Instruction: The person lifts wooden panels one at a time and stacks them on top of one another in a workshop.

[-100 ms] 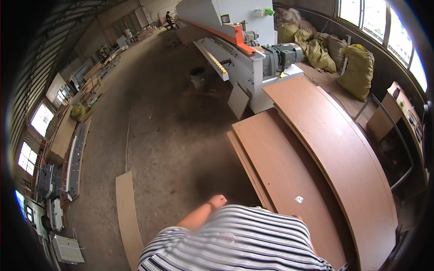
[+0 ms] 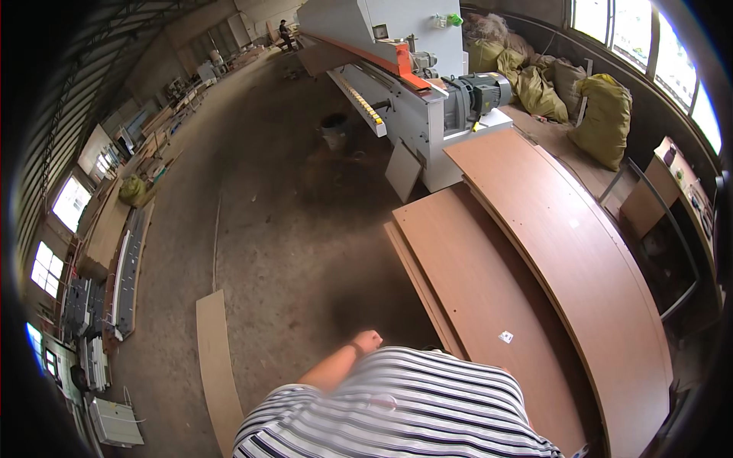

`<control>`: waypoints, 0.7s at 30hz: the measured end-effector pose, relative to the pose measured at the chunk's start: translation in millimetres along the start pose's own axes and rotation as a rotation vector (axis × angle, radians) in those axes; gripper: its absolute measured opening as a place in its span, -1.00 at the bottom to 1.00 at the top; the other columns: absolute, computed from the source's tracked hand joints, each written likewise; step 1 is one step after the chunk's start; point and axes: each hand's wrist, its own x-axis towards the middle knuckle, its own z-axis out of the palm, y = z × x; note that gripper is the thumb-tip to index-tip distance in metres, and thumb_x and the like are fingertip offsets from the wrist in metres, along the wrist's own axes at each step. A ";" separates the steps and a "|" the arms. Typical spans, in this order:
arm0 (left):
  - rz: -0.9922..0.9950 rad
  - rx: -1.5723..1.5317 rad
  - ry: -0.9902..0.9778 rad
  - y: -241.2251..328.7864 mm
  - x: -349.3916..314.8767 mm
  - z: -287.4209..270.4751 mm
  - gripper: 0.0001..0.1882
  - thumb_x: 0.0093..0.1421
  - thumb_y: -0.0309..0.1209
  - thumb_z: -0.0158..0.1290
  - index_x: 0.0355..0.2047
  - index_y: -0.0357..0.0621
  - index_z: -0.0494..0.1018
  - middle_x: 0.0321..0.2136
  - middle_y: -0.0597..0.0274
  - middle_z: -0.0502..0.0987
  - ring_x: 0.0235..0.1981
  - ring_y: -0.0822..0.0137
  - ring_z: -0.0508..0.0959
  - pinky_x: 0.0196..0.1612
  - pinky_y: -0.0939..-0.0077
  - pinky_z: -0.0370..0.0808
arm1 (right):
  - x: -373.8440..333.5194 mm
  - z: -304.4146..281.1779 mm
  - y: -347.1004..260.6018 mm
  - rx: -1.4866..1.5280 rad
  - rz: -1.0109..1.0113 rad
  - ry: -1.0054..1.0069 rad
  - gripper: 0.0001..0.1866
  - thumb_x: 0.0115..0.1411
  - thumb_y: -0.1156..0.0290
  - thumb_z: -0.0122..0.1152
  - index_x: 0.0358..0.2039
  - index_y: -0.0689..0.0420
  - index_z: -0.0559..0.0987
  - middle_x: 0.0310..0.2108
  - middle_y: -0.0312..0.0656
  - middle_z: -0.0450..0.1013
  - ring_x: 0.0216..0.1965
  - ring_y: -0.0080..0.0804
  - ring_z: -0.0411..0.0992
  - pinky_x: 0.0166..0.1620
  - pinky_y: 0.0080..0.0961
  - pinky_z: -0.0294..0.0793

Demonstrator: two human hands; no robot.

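My left hand [image 2: 369,340] is held out in front of my striped shirt, over the floor and short of the near-left edge of the board stack. Its fingers look curled into a fist, and nothing shows in them. Of my right hand [image 2: 505,370] only a sliver shows past the shirt, against the lower stack of wood-coloured boards [image 2: 466,267]; its fingers are hidden. A small white label [image 2: 505,337] lies on that stack's top board. To its right, a higher stack of long boards [image 2: 565,244] overlaps it.
Beyond the boards stands a large grey machine [image 2: 439,145] with an orange rail and a motor [image 2: 486,92]. A bucket [image 2: 334,131] is beside it. Stuffed sacks [image 2: 603,122] line the right wall. A narrow board [image 2: 216,366] lies on the floor to my left. Far off is another person [image 2: 286,34].
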 end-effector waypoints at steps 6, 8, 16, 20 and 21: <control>0.027 0.054 -0.019 -12.5 -0.5 -2.4 -0.74 0.07 -0.28 -0.09 -0.43 -0.23 0.45 -0.50 0.11 0.51 -0.44 0.29 0.50 -0.33 0.42 0.40 | 18.3 26.3 39.3 -0.021 -0.006 -0.029 -0.64 -0.09 0.18 0.20 -0.39 0.23 0.54 -0.39 -0.02 0.47 -0.32 -0.21 0.45 -0.22 -0.44 0.41; 0.029 0.062 -0.025 -13.6 -0.7 -1.7 -0.74 0.06 -0.27 -0.09 -0.43 -0.23 0.45 -0.49 0.11 0.51 -0.44 0.29 0.50 -0.32 0.42 0.40 | 17.0 27.6 37.7 -0.035 -0.022 -0.015 -0.64 -0.09 0.17 0.19 -0.40 0.22 0.55 -0.39 -0.02 0.47 -0.31 -0.21 0.45 -0.22 -0.44 0.41; 0.006 0.014 -0.021 -6.0 0.7 -1.0 -0.74 0.06 -0.26 -0.09 -0.42 -0.21 0.45 -0.48 0.12 0.51 -0.42 0.29 0.50 -0.31 0.42 0.41 | -4.7 8.4 -3.3 -0.058 0.003 -0.014 -0.68 -0.10 0.22 0.14 -0.39 0.20 0.55 -0.39 -0.03 0.47 -0.30 -0.22 0.45 -0.20 -0.45 0.41; 0.018 0.040 -0.018 2.0 -1.7 -0.4 -0.73 0.06 -0.26 -0.09 -0.42 -0.21 0.45 -0.49 0.12 0.51 -0.44 0.29 0.51 -0.32 0.42 0.41 | -12.0 5.3 -9.6 -0.008 -0.023 0.007 -0.69 -0.09 0.24 0.14 -0.39 0.21 0.55 -0.40 -0.02 0.48 -0.33 -0.23 0.46 -0.23 -0.44 0.42; 0.020 0.035 -0.017 3.8 -2.4 -0.4 -0.74 0.06 -0.26 -0.09 -0.42 -0.21 0.45 -0.50 0.12 0.51 -0.45 0.29 0.51 -0.33 0.42 0.41 | -12.3 4.8 -8.6 -0.011 -0.021 0.006 -0.69 -0.09 0.24 0.14 -0.39 0.21 0.55 -0.40 -0.02 0.48 -0.33 -0.23 0.46 -0.23 -0.44 0.42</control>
